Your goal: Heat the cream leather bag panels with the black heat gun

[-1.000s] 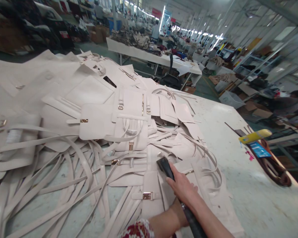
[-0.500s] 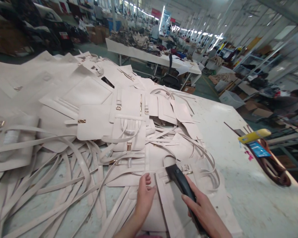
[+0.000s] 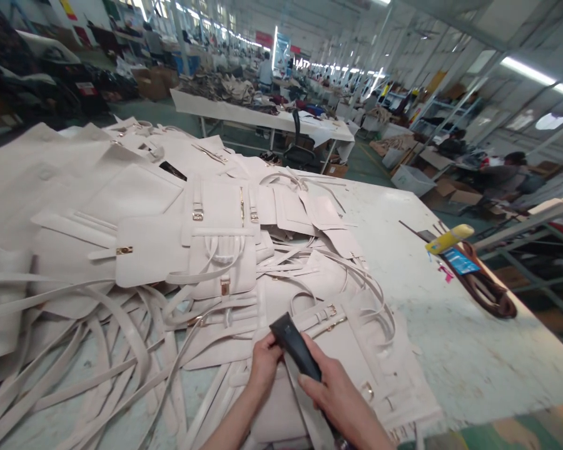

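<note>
My right hand (image 3: 335, 381) is wrapped round a black hand-held tool (image 3: 295, 347) shaped like an electric hair clipper, its wide head pointing up and left. Directly beside that head, my left hand (image 3: 265, 362) is closed, fingertips pinching the upper edge of a pale leather panel (image 3: 304, 403). The tool partly hides the panel and those fingertips. Under and right of my hands lies a pale bag piece (image 3: 351, 344) with gold buckles and a zip. Another bag piece (image 3: 223, 250) with straps and a gold clasp lies just beyond.
Loose pale straps (image 3: 107, 350) tangle at left, before a heap of bag panels (image 3: 89, 162). On the table (image 3: 431, 350) at right lie a yellow-handled tool (image 3: 450, 239) and a coil of brown straps (image 3: 490, 297). Another table (image 3: 234, 112), a chair (image 3: 300, 150) and a seated person (image 3: 511, 175) are farther off.
The tool has moved left, up to my left hand. My left fingers have closed on the panel, whose edge is now lifted, uncovering the buckled bag piece. The view has swung right.
</note>
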Motion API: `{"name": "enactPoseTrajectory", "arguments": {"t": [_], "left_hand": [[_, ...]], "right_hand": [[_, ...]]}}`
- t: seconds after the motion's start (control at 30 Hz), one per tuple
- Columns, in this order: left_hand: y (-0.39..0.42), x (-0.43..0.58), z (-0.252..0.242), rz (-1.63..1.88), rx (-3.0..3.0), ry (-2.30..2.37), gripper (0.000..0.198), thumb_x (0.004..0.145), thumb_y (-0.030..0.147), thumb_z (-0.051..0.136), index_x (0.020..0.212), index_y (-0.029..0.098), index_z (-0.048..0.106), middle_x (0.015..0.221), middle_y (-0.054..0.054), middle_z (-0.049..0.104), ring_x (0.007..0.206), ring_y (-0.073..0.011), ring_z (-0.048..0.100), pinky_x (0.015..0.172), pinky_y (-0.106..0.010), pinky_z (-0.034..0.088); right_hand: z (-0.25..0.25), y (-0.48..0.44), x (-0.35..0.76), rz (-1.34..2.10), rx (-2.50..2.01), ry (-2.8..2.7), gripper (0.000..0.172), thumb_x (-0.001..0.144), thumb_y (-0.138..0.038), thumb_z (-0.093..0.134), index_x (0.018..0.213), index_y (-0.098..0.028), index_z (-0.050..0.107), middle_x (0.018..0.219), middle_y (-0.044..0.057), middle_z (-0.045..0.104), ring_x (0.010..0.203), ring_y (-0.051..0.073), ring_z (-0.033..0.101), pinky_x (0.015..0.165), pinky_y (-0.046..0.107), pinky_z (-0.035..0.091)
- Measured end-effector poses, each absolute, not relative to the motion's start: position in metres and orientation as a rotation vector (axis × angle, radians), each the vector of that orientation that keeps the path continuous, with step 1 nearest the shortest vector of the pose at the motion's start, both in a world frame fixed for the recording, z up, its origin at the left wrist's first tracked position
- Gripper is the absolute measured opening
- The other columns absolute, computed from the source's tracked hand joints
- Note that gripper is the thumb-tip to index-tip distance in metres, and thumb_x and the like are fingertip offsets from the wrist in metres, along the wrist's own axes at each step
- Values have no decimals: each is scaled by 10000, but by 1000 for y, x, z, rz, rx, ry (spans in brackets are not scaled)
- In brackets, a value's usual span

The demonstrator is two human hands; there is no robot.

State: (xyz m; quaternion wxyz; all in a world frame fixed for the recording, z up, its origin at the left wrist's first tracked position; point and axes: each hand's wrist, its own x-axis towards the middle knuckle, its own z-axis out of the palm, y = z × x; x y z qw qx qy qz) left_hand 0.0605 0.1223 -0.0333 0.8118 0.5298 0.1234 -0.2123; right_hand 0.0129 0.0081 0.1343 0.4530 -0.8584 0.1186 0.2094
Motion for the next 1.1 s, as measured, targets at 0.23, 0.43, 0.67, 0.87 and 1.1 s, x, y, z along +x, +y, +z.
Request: {"name": "enactPoseTrajectory", "arguments": {"t": [0.23,0.43,0.67,0.87,1.1], "left_hand": [[117,76,-16,-426,1066,292,236,558,234,690,764,122,668,660,-19,643,623,-161,550,600,-247,429],[112,149,24,-378,1043,226,375,600,314,675,919,123,632,772,-40,650,692,-153,574,652,-246,459],[138,70,16,-730,1092,334,336,633,397,674,856,166,576,701,2,589,564,-113,531,460,-206,446],[140,9,17,-822,1186,357,354,586,422,706,711,110,596,522,29,457,469,-86,434,476,-266,503],[137,14,14,-817,1173,300,375,580,447,705,617,89,597,495,-3,495,443,-92,430,478,-286,485]], "right_hand": [[142,-3,12,410,-2087,318,640,701,-204,454,1333,-220,349,701,-30,591,524,107,470,537,213,414],[152,-57,-3,107,-2094,623,688,758,-402,455,1370,-148,272,643,-17,597,501,128,473,527,240,424],[130,-77,-72,244,-1922,760,759,745,-460,470,1387,-144,216,489,-41,529,410,139,425,423,244,354],[129,-64,-104,463,-1941,520,680,690,-360,530,1333,-205,369,845,53,682,739,231,602,666,324,485],[145,-32,-84,551,-1903,309,678,639,-172,489,1311,-209,402,1022,20,663,949,207,568,870,308,430]]}}
